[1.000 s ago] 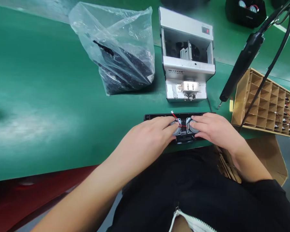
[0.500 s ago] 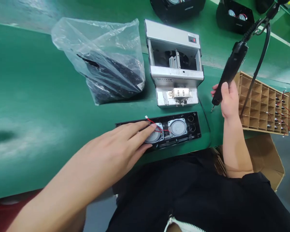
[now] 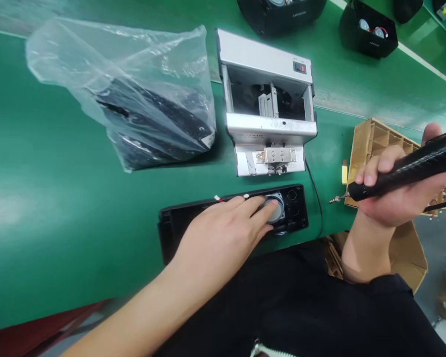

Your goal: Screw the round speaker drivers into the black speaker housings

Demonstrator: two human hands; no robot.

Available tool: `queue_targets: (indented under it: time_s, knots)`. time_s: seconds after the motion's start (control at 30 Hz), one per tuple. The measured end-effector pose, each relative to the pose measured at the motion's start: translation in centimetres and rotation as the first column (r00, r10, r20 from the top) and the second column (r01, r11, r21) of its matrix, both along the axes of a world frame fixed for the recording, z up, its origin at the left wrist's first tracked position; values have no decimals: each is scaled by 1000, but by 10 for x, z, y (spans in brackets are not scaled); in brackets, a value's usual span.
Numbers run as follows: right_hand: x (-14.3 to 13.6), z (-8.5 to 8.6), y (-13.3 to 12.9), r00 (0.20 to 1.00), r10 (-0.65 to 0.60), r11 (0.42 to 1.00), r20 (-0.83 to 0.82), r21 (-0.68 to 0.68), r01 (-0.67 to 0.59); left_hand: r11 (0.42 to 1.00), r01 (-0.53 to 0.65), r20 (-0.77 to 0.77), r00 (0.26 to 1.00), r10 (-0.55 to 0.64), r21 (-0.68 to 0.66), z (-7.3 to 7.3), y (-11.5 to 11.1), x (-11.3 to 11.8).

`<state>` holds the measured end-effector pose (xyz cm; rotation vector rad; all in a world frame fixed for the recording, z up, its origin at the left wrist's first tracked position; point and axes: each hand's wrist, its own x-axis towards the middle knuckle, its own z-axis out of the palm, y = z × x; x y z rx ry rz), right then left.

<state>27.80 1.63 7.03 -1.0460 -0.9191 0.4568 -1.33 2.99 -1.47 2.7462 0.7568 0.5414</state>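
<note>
My left hand lies over a black speaker housing, fingers stretched out. Its fingertips touch the round grey speaker at the right side; the other speaker is hidden under the hand. White plugs on red wires stick out past my knuckles. In my right hand, raised at the right, is a black electric screwdriver, tilted with its metal bit pointing left, apart from the housing.
Behind the housing stands a silver screw feeder. A clear plastic bag with black parts lies left of it. Divided cardboard boxes sit at the right. Black speaker enclosures stand at the back. A cable runs near the housing.
My left hand has slid right along the housing, from the left speaker to the right one. My right hand has come nearer the camera with the screwdriver, now tipped more level.
</note>
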Motion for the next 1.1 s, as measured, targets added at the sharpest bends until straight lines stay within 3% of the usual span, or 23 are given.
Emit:
queue_targets:
  time_s: [0.17, 0.27, 0.37, 0.57, 0.7, 0.9, 1.1]
  knots:
    - [-30, 15, 16, 993, 107, 989, 43, 98, -111, 996, 4, 52, 999, 1, -85, -10, 0, -5]
    - [-43, 27, 22, 972, 237, 972, 12, 2, -237, 995, -1, 65, 998, 7, -95, -13, -1, -3]
    - [-49, 31, 27, 942, 318, 947, 111, -84, -310, 997, -11, 69, 997, 16, -78, -12, -1, 2]
    - [-59, 3, 46, 905, 179, 970, 386, 82, -227, 987, -7, 5, 1000, 8, -158, -8, 0, 8]
    - [-69, -10, 55, 905, 170, 970, 390, 96, -224, 973, -35, -26, 999, 30, -227, -6, 1, 11]
    - [-80, -15, 69, 901, 159, 984, 404, 10, -178, 974, -29, -54, 998, 17, -226, -7, 1, 15]
    - [-79, -17, 81, 912, 279, 952, 300, 41, -304, 969, -26, -56, 998, 13, -244, -10, 0, 16]
